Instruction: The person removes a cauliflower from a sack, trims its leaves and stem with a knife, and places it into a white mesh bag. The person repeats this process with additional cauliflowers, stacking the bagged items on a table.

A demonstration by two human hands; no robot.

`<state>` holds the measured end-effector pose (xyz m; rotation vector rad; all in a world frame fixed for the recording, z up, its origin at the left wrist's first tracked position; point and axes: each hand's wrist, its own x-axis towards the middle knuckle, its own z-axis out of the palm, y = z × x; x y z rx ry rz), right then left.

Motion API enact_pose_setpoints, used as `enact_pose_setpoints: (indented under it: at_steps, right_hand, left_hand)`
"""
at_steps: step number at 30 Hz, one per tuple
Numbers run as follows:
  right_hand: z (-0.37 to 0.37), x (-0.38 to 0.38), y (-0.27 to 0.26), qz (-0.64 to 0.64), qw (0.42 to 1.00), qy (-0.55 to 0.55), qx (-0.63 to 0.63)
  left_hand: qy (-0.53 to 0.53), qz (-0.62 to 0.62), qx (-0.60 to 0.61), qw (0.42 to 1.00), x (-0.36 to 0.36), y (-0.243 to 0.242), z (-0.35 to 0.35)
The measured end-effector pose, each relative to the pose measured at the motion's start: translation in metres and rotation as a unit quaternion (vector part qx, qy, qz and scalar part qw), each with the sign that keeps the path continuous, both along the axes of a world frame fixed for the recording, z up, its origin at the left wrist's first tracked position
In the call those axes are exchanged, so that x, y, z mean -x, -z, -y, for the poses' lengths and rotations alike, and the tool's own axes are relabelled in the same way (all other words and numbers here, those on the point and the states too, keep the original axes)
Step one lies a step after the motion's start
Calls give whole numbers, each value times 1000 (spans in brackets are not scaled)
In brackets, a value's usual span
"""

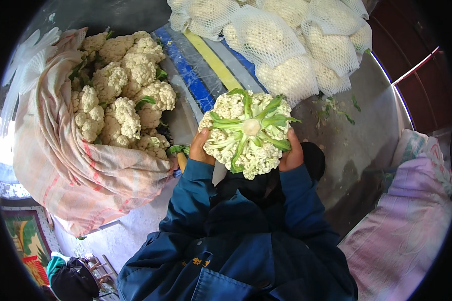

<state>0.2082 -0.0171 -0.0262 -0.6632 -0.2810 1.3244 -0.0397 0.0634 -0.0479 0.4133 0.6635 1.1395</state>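
A large cauliflower head [231, 145] is held between both hands, its cut stem and green leaf ribs facing up. My left hand [202, 148] grips its left edge, and my right hand [293, 152] grips its right edge. Left of it, a heap of bare cauliflower heads [126, 86] lies in a pinkish cloth [94, 180]. Cauliflowers in white mesh foam sleeves [286, 41] are piled beyond the held head. A wooden or tan handle [182, 161] shows beside my left wrist, its other end hidden.
A striped blue, yellow and grey surface [211, 64] runs between the two heaps. Leaf scraps [335, 109] lie on the grey floor at right. A pale purple-pink cloth or sack [395, 225] is at lower right. White foam sleeves [30, 64] hang at upper left. Dark bundle [73, 276] at lower left.
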Motion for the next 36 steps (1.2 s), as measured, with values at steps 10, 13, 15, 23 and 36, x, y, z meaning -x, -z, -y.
enact_pose_setpoints:
  at_steps: [10,13,15,23,36]
  right_hand:
    - [14,-4,3,14,999,-12,45]
    - [21,-4,-1,20,998,1,53]
    - [26,-4,-3,18,998,-15,51]
    - [51,-11,18,40,994,-38,92]
    - [55,-24,6,207,973,0,103]
  left_hand:
    - [21,50,38,998,-1,-6,7]
    - [28,49,36,998,-1,-5,9]
    - [35,52,22,998,0,-1,9]
    - [54,17,31,998,-1,-11,14]
    - [64,-18,-17,998,-4,-10,12]
